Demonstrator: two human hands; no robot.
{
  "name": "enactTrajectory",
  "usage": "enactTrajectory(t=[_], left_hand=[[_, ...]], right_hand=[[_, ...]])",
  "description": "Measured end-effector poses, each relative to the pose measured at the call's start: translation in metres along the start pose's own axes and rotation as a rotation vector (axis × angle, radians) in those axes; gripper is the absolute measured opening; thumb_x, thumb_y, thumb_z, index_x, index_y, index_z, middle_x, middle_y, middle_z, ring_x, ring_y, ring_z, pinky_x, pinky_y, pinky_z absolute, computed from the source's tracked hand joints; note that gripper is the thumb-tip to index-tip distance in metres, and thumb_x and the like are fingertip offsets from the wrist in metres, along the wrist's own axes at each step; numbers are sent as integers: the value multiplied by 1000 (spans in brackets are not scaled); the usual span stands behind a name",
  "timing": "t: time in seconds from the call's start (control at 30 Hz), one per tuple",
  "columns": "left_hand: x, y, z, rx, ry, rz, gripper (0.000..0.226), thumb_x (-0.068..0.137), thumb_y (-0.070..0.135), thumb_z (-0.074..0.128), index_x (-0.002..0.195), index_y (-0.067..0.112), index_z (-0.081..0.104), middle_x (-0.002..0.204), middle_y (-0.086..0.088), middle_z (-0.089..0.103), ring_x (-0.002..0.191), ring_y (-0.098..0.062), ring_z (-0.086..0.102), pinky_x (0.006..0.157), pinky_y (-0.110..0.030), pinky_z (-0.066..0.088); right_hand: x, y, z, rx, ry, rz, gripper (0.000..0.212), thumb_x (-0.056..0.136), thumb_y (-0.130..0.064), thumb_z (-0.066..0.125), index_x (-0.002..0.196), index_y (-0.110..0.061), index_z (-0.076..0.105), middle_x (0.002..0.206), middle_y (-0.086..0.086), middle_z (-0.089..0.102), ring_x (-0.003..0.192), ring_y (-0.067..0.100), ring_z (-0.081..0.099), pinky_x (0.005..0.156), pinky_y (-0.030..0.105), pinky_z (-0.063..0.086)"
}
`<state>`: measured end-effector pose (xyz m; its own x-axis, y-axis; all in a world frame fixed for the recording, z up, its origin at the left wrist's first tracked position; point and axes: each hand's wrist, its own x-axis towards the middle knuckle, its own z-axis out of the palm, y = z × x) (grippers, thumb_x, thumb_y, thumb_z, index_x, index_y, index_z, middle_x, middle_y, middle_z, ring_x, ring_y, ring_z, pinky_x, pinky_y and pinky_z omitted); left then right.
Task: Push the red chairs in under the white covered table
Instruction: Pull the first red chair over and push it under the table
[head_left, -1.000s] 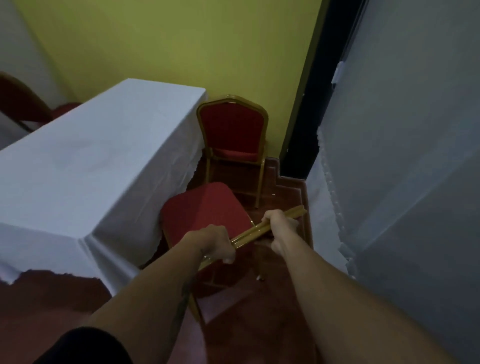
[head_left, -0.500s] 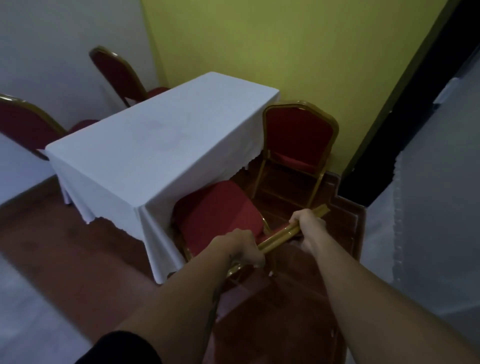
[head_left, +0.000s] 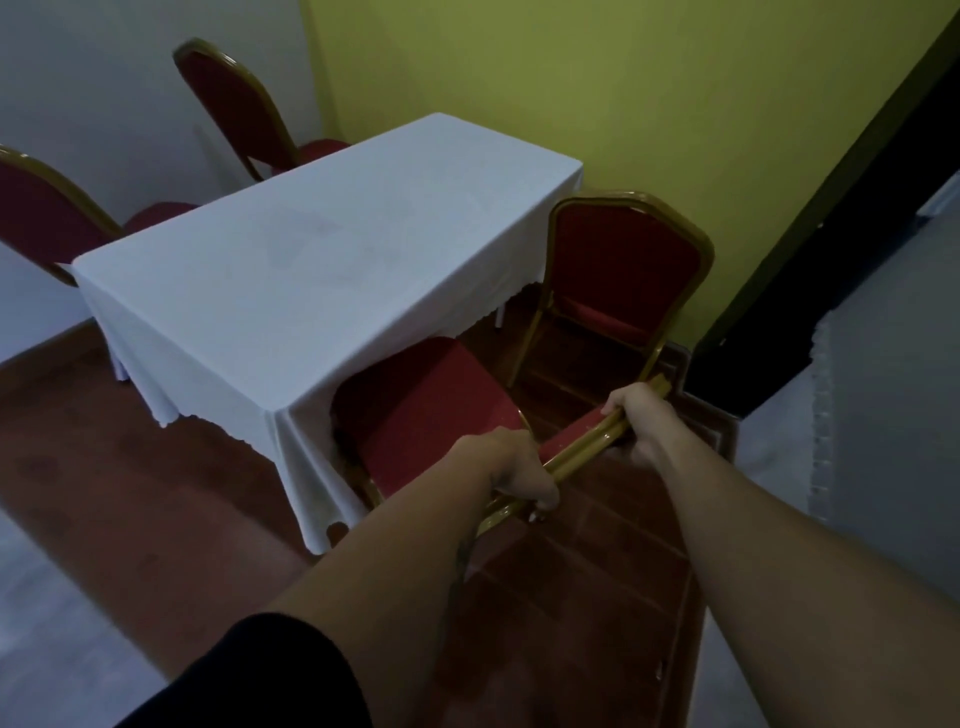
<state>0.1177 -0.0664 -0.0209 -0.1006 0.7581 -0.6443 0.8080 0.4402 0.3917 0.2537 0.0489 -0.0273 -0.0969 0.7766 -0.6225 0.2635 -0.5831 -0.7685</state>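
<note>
A table under a white cloth (head_left: 311, 270) fills the middle of the view. The nearest red chair (head_left: 415, 410) has its seat partly under the table's near corner. My left hand (head_left: 519, 462) and my right hand (head_left: 641, 415) both grip the gold top rail of this chair's backrest. A second red chair (head_left: 623, 270) with a gold frame stands at the table's right end, apart from the cloth. Two more red chairs, one at the far end (head_left: 234, 109) and one at the left (head_left: 47, 213), stand behind the table with their seats at its edge.
A yellow-green wall (head_left: 675, 104) runs behind the table, with a dark door frame (head_left: 831, 208) to its right. Another white-draped surface (head_left: 883, 389) stands close on the right. The floor (head_left: 130, 467) is dark red-brown.
The view has swung left and pulled back, showing the whole table and the two far chairs. Both hands keep their grip on the backrest rail; the seat sits slightly further under the cloth.
</note>
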Motion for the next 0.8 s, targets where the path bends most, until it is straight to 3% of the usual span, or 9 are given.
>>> enactTrajectory(t=[0.23,0.43,0.5,0.63,0.8], left_hand=[[20,17,-20,-38,-16,-38,49,78,36,75,120,12,63,110,-7,63,101,-28,64,94,-45,57],[45,39,-37,-122,59,-147,35,80,37,76,99,12,59,82,-2,57,72,-21,59,68,-37,52],[53,45,-39,-139,88,-189,36,81,36,75,104,12,62,86,-3,60,75,-21,60,66,-35,50],[70,53,-42,-198,127,-242,41,80,35,74,114,15,65,102,-7,67,93,-26,66,80,-39,58],[85,62,-43,-271,211,-300,34,78,35,74,107,19,68,95,-3,66,87,-22,65,66,-32,48]], right_hand=[[39,-23,-2,2,-59,5,25,76,1,55,100,-2,54,83,14,58,79,33,66,67,49,59],[79,-55,-3,-28,-153,-1,38,76,1,57,114,-2,57,86,13,61,76,30,67,58,41,57],[90,-66,-4,-46,-191,0,51,75,1,58,125,0,57,89,14,62,78,30,68,57,41,58],[109,-84,-8,-73,-251,-6,58,76,2,60,134,-1,53,92,15,64,77,30,69,40,38,56],[130,-95,-10,-87,-291,-26,58,76,3,62,133,-1,51,100,19,67,79,31,71,41,41,56]])
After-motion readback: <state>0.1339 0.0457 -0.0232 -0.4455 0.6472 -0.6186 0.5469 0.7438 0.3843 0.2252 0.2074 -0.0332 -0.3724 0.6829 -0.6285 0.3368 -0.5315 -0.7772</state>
